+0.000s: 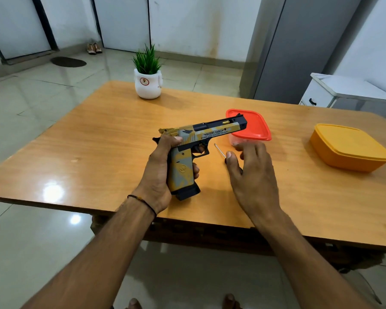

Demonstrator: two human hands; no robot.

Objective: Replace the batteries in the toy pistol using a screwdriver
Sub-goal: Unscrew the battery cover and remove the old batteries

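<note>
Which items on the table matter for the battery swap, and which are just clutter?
Job:
- toy pistol, gripped in the left hand
- screwdriver on the table, partly under the open right hand

Not clearly part of it:
- potted plant
- red-lidded container, contents unclear
- orange container, shut
- white cabinet beside the table

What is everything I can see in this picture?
table: one, orange-brown wood, centre
toy pistol: one, gold, grey and black, held above the table
screwdriver: one, thin metal shaft, on the table, handle hidden by the right hand
container with red lid: one, clear, behind the pistol
orange container: one, lidded, table's right
potted plant: one, green in a white pot, far edge
left hand: grips the pistol
right hand: open, over the screwdriver
</note>
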